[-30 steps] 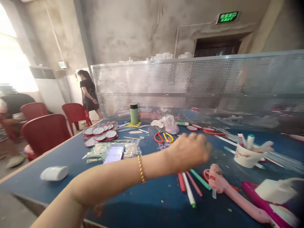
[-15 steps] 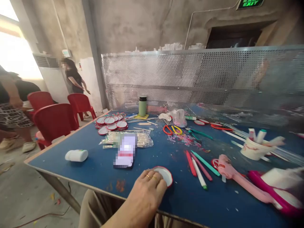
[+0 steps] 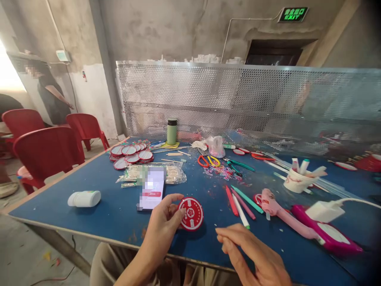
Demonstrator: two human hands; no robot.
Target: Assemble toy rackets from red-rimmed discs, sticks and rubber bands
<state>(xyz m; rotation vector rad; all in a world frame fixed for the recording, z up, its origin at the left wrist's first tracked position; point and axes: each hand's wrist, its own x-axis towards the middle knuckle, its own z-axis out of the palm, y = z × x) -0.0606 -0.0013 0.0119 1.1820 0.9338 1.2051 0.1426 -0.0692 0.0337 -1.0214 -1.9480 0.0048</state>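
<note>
My left hand (image 3: 163,222) pinches a round red disc (image 3: 191,214) by its left edge, thumb in front. A white flower and lettering are printed on the face turned toward me, and the disc is tilted up just over the blue table. To its right, apart from the disc, is my right hand (image 3: 253,254), thumb and fingertips drawn together; whether something small is between them cannot be made out. Beyond the left hand lies a phone (image 3: 153,188) with a lit, blurred screen. Several markers (image 3: 239,204) rest past the right hand.
A white bottle (image 3: 85,198) lies at left. Behind are red-rimmed white discs (image 3: 129,151), plastic-wrapped sticks (image 3: 175,172), a green flask (image 3: 172,133), pliers (image 3: 238,165) and coloured bits (image 3: 218,171). At right are a pink glue gun (image 3: 285,218) and a paper cup (image 3: 297,180).
My left hand has lifted the disc off the table and turned it, so its printed red face shows instead of the white side. My right hand has come into view. The view has shifted right.
</note>
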